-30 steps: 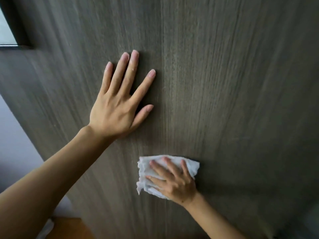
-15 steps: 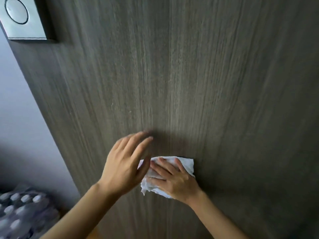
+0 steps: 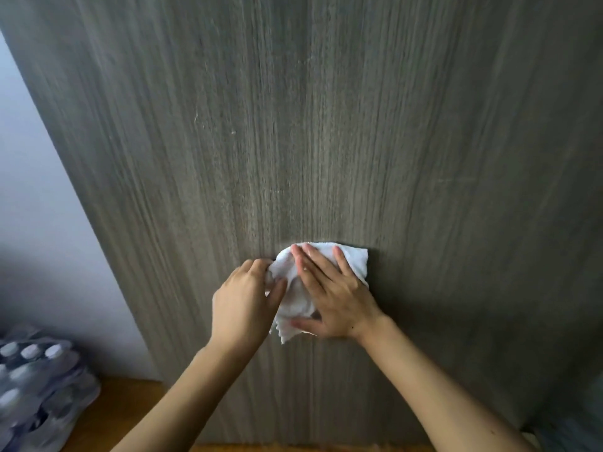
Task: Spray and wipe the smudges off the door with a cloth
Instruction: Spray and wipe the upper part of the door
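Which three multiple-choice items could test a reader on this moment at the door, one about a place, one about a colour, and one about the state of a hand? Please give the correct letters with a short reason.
1. Where does the pack of bottles stand?
A. On the floor at the lower left, beside the door
B. On a shelf above the hands
C. To the right of the right arm

2. What colour is the cloth?
A. Blue
B. White
C. Yellow

3. How does the right hand lie?
A. Curled into an empty fist
B. Hanging away from the door
C. Flat, fingers straight, pressing the cloth on the door

Answers: 1 A, the capped bottles sit low at the left edge. 2 B, the cloth is plainly white against the grey-brown wood grain. 3 C, its fingers spread over the cloth, while the left hand grips the cloth's left edge.
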